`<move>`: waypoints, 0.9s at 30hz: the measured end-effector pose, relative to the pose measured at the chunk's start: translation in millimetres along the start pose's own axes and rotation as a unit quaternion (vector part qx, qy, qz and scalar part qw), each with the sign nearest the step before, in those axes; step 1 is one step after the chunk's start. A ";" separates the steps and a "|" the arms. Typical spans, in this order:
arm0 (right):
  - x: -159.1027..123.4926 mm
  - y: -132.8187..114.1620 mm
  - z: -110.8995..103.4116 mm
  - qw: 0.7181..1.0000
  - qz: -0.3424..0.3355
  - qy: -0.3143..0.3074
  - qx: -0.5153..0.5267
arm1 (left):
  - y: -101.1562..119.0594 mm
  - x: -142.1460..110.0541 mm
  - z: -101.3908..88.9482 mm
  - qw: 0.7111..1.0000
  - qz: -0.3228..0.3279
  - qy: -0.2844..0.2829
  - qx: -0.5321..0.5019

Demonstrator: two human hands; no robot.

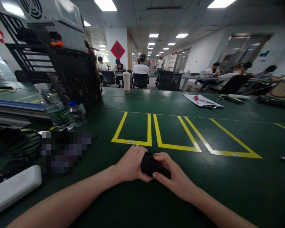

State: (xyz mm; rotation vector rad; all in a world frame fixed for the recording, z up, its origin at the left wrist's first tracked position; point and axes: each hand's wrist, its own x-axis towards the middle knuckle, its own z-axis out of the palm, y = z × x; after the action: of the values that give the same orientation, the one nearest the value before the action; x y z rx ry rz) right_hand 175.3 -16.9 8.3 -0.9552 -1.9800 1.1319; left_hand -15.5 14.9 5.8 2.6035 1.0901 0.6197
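Note:
Between my two hands sits a small, rounded black object (147,163), held just above or on the green table (137,202); its exact kind is not clear. My left hand (133,162) wraps round its left side, fingers over the back and thumb at the front. From the right, my right hand (171,172) grips the same object with thumb and fingers curved toward it. The palms hide part of the black object. Yellow tape outlines (135,142) lie on the table just beyond my hands.
At left stand an open computer case (78,82), a large water bottle (55,109), a smaller blue-capped bottle (76,114), cables and a white power strip (16,190). Farther off are a white cup (126,82) and a clipboard with papers (201,100). Several people sit at distant tables.

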 end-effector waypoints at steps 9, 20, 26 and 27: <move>2.3 0.2 6.3 0.998 0.044 0.014 0.052 | 1.3 -1.6 -1.3 1.000 0.012 0.004 -0.001; -1.5 -1.4 4.1 0.999 -0.003 -0.008 0.054 | 1.8 -3.0 0.4 1.000 -0.003 -0.001 0.008; 0.2 -2.5 5.7 0.997 0.037 0.008 0.070 | 2.7 -2.8 -0.4 1.000 -0.002 0.001 0.018; 0.6 -2.8 5.4 0.997 0.049 0.007 0.067 | 2.6 -2.8 -0.6 1.000 -0.001 0.003 0.020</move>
State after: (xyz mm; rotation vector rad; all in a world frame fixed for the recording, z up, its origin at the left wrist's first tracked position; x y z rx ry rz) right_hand 169.9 -19.6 8.7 -0.9953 -1.8376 1.2914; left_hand -16.0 11.2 6.5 2.6346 1.1179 0.6117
